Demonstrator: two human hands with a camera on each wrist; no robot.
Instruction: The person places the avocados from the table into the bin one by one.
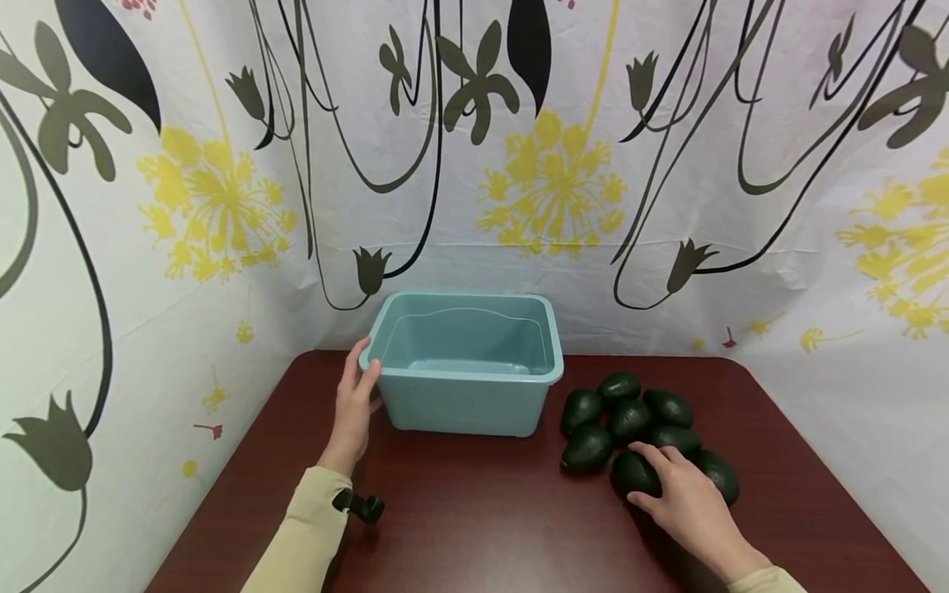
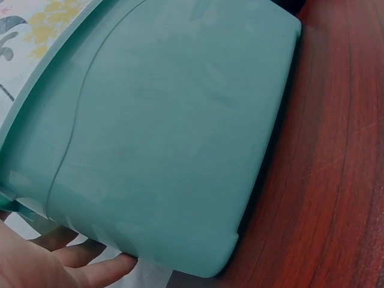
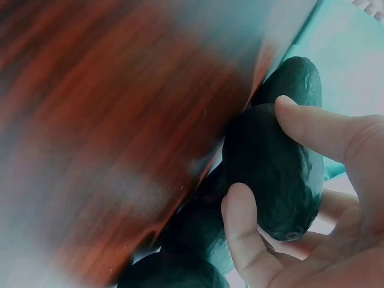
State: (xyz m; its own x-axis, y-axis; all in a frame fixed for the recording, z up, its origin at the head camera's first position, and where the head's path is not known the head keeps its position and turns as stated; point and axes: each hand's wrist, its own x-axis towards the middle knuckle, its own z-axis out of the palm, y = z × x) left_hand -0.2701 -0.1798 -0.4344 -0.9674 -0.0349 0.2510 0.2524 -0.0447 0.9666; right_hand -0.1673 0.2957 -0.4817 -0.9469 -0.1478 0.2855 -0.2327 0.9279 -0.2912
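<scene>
A light blue plastic tub (image 1: 460, 403) stands at the back of the table, its inside bare in the head view. My left hand (image 1: 354, 412) grips its left rim, thumb at the front corner and fingers along the side; the left wrist view shows those fingers (image 2: 105, 270) against the tub wall (image 2: 174, 132). On the right, my right hand (image 1: 685, 498) holds a dark green avocado (image 1: 633, 474) between thumb and fingers. The right wrist view has that avocado (image 3: 273, 171) in the grasp, with others behind and below it. Several more avocados (image 1: 630, 422) lie clustered just beyond.
The dark red wooden table (image 1: 489, 519) carries the tub and the avocados. Behind and at both sides hangs a white cloth (image 1: 445, 214) printed with flowers and stems. A black strap (image 1: 359, 504) sits on the left wrist.
</scene>
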